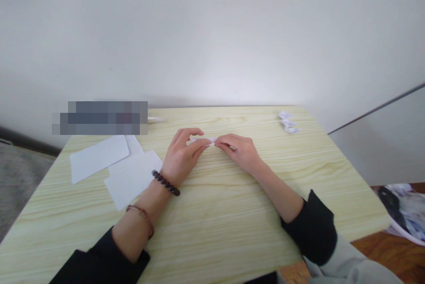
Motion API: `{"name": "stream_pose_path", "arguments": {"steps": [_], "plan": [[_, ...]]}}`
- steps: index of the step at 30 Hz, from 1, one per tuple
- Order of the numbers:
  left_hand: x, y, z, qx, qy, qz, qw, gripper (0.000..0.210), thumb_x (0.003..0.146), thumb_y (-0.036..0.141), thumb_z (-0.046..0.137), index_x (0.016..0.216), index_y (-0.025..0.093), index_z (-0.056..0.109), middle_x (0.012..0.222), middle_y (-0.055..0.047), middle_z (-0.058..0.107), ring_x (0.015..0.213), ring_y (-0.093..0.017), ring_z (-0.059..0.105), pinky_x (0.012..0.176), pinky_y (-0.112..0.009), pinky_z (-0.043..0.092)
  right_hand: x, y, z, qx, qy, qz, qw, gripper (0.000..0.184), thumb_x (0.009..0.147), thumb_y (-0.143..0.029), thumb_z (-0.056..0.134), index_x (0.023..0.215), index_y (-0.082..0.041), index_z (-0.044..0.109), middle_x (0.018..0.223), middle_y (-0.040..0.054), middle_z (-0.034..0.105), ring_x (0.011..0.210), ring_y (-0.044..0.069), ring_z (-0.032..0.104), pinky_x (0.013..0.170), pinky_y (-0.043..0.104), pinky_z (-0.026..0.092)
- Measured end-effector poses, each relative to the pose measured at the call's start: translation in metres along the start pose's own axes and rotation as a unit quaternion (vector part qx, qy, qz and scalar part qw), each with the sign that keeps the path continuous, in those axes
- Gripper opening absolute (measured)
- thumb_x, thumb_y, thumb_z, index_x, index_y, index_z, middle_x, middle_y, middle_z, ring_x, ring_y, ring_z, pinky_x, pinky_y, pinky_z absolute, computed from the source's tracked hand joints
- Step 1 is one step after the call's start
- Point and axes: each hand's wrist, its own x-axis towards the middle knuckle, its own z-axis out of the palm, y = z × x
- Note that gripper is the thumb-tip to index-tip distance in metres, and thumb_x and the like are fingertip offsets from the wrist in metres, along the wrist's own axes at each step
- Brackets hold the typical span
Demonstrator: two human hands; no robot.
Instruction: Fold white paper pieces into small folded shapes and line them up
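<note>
Left hand and right hand both pinching small folded white paper piece, held between fingertips over pale-yellow wood-grain worktop. Uneven pull might tear it or skew folds; left hand drawing back could nudge loose white rectangular sheets near wrist.

Probably a home, a plain room: you're at a pale wood-grain table against a white wall. Right of the table, brown wood-look flooring and a white-rimmed tub of crumpled, maybe cloth items, blurry. Reads domestic.
</note>
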Motion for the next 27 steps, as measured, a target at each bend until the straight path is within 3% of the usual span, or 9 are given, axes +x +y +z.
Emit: {"name": "stream_pose_path", "arguments": {"steps": [5, 9, 14, 18, 22, 27], "plan": [[-0.001, -0.002, 0.002, 0.018, -0.027, 0.012, 0.999, 0.013, 0.088, 0.023, 0.058, 0.095, 0.019, 0.068, 0.083, -0.004, 0.068, 0.08, -0.017, 0.06, 0.075, -0.032, 0.048, 0.001, -0.001, -0.001, 0.021, 0.023, -0.007, 0.999, 0.014, 0.09, -0.021, 0.053, 0.09, -0.019, 0.067, 0.092, 0.0049, 0.07, 0.086, 0.013, 0.065, 0.079, 0.023, 0.052], [-0.002, -0.001, 0.002, 0.009, -0.041, 0.003, 0.999, 0.015, 0.089, 0.025, 0.056, 0.099, 0.017, 0.065, 0.086, -0.004, 0.07, 0.081, -0.017, 0.063, 0.078, -0.031, 0.048, 0.001, -0.001, -0.001, 0.03, 0.029, -0.001, 0.999, 0.014, 0.091, -0.021, 0.052, 0.09, -0.019, 0.066, 0.09, 0.0046, 0.069, 0.085, 0.013, 0.064, 0.077, 0.023, 0.052], [-0.003, 0.0, 0.003, -0.015, -0.006, -0.012, 1.0, 0.024, 0.088, 0.027, 0.058, 0.107, 0.015, 0.063, 0.1, -0.009, 0.068, 0.091, -0.018, 0.063, 0.081, -0.03, 0.049, -0.001, -0.001, 0.002, 0.027, 0.048, 0.049, 0.997, 0.013, 0.089, -0.025, 0.055, 0.098, -0.02, 0.064, 0.087, 0.0024, 0.07, 0.074, 0.012, 0.066, 0.068, 0.022, 0.053], [-0.002, 0.0, 0.002, -0.015, -0.028, -0.015, 0.999, 0.018, 0.089, 0.027, 0.057, 0.098, 0.015, 0.066, 0.083, -0.005, 0.07, 0.078, -0.017, 0.062, 0.075, -0.031, 0.047, 0.0, -0.001, 0.002, 0.027, 0.055, 0.043, 0.997, 0.012, 0.088, -0.024, 0.058, 0.095, -0.02, 0.066, 0.087, 0.0027, 0.071, 0.075, 0.012, 0.066, 0.068, 0.022, 0.054], [0.001, 0.005, -0.001, -0.068, -0.054, -0.071, 0.994, 0.017, 0.088, 0.027, 0.055, 0.088, 0.015, 0.067, 0.081, -0.005, 0.068, 0.077, -0.017, 0.06, 0.071, -0.029, 0.047, 0.0, -0.001, 0.002, 0.059, 0.062, 0.087, 0.993, 0.011, 0.083, -0.027, 0.063, 0.09, -0.019, 0.068, 0.082, 0.0023, 0.072, 0.067, 0.012, 0.067, 0.064, 0.022, 0.055], [0.004, 0.013, -0.006, -0.132, -0.12, -0.167, 0.97, 0.023, 0.086, 0.032, 0.053, 0.094, 0.016, 0.069, 0.078, -0.003, 0.067, 0.066, -0.013, 0.056, 0.063, -0.025, 0.044, 0.001, -0.002, 0.001, 0.102, 0.032, 0.104, 0.989, 0.01, 0.084, -0.026, 0.062, 0.084, -0.019, 0.068, 0.08, 0.0015, 0.072, 0.068, 0.011, 0.067, 0.064, 0.021, 0.055]]}}
